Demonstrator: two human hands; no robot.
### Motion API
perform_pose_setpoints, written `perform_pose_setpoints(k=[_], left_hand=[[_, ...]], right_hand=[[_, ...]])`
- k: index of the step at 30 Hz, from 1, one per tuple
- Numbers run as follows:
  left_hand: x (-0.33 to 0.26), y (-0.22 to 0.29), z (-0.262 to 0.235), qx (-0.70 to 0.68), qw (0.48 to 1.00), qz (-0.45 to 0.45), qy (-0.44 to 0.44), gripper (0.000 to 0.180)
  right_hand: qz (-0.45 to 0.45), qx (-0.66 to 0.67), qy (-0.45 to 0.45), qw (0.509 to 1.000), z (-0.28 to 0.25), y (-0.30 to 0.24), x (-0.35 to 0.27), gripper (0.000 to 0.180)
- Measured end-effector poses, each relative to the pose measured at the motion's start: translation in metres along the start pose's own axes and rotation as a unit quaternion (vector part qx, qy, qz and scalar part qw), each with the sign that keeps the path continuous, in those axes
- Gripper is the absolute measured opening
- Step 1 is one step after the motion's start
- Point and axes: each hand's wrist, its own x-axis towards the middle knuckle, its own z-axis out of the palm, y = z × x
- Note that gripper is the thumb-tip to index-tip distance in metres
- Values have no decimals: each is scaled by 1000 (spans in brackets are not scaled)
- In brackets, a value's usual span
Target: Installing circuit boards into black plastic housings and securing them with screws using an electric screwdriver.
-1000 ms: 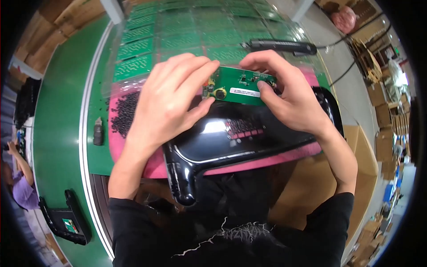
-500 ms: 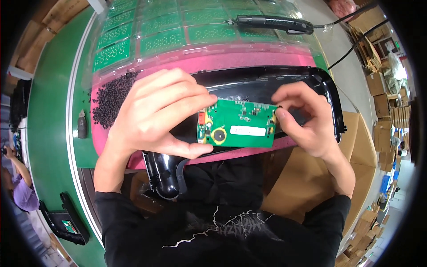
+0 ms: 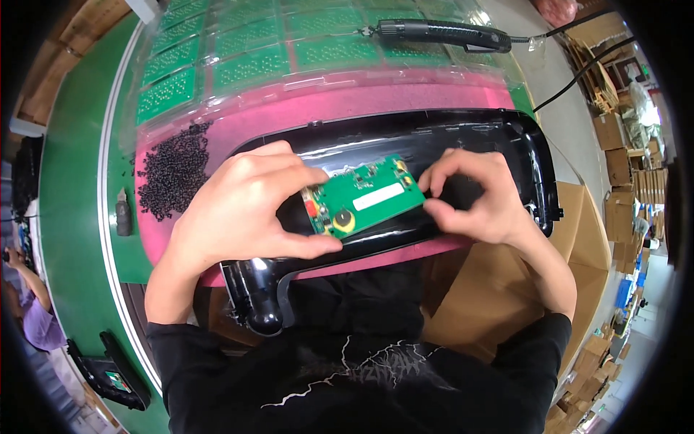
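A green circuit board [image 3: 383, 210] with a white label, a round buzzer and a red connector is held tilted, its right end higher than its left. My left hand [image 3: 246, 202] grips its left end between thumb and fingers. At the right edge, the thumb and index finger of my right hand [image 3: 481, 192] pinch the board; the exact contact is partly hidden. Beneath lies a glossy black plastic housing [image 3: 491, 134] with a rounded arm [image 3: 264, 311] jutting toward me at the lower left.
A pink mat [image 3: 289, 108] carries a heap of small black screws [image 3: 173, 170]. Behind it, clear trays [image 3: 246, 69] hold several green boards; an electric screwdriver [image 3: 441, 32] lies on them. A small dark tool [image 3: 124, 215] is left, an open carton [image 3: 499, 289] right. Another person's arm [image 3: 32, 286] shows far left.
The board has turned counterclockwise, its right end rising, and moved slightly left and lower over the housing. Both hands moved with it, the right one leftward. The housing also shifted slightly.
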Motion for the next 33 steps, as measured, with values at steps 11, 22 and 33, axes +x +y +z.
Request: perform_pose_setpoints(k=[11,22,33], left_hand=[[3,2,6,-48,993,7,105,49],[2,1,-1,-417,867,-268,60,50],[0,0,-2,-451,858,-241,37,49]], right_hand=[[-12,15,-22,1000,8,3,9,53],[128,234,-51,962,7,-27,0,32],[151,281,-42,947,5,-21,-3,33]])
